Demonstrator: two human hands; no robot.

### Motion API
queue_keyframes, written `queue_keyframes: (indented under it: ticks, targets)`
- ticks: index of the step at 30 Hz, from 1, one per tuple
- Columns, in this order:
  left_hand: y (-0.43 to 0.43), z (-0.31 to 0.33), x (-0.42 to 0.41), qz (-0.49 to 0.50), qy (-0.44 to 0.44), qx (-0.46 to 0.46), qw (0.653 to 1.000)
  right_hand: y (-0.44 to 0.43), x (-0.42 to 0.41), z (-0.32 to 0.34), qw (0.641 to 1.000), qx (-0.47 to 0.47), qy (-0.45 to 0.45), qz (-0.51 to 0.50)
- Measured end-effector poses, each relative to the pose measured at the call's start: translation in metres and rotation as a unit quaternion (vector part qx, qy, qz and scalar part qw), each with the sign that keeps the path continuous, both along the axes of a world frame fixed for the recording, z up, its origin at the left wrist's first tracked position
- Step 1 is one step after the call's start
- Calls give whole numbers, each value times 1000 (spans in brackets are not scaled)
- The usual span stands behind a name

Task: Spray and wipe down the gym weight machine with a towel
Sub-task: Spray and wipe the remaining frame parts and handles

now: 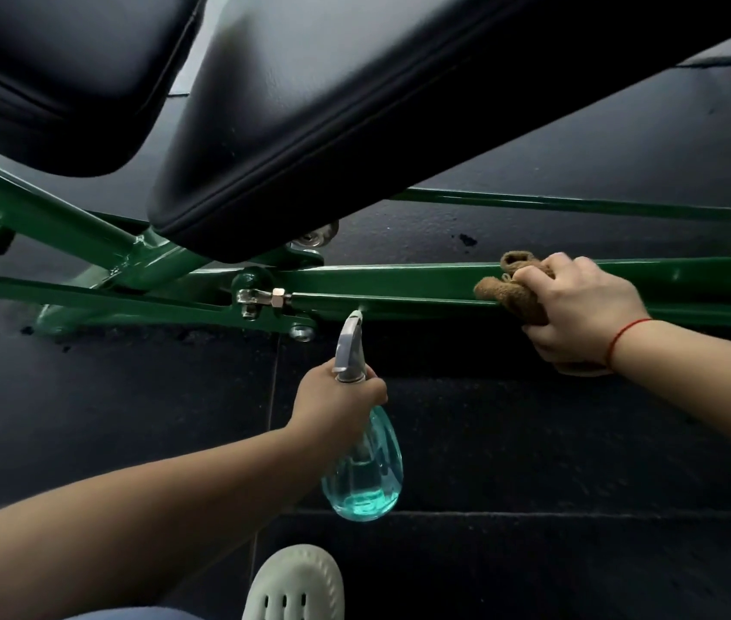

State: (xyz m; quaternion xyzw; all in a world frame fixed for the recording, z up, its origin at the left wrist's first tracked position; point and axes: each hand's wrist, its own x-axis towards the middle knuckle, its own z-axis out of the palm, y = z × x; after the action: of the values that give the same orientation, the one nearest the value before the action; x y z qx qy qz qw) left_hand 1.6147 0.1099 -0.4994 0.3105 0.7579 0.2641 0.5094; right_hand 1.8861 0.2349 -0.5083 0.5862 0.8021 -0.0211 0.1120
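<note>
The weight machine is a bench with a green steel frame [399,284] low over the floor and black padded cushions [310,127] above it. My right hand [578,306] presses a brown towel [511,293] against the green horizontal bar at the right. My left hand [336,396] grips the neck of a clear spray bottle [365,472] holding blue liquid, its grey nozzle [350,342] pointing up at the underside of the same bar.
A metal bolt and hinge [265,299] sit on the frame left of the nozzle. Dark rubber floor mats [533,463] lie under the bench. A pale perforated clog [296,583] on a foot shows at the bottom edge. A thinner green rail [578,203] runs behind.
</note>
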Motion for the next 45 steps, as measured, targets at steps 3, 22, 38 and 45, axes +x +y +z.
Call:
queue_keyframes:
  ticks: [3,22,38,45]
  targets:
    - [0,-1,0,-12,-3,-1,1000,3,-14,4,1000,-13,-10,6]
    - [-23,-8,-26,106,-27,42,993,3,-220,30,975,-51,120,179]
    - [-16,-13,-26,134,-91,14,987,16,-200,48,984,-101,19,148]
    - [-14,-12,-13,155,-90,-11,984,-11,-223,16,978,36,111,174]
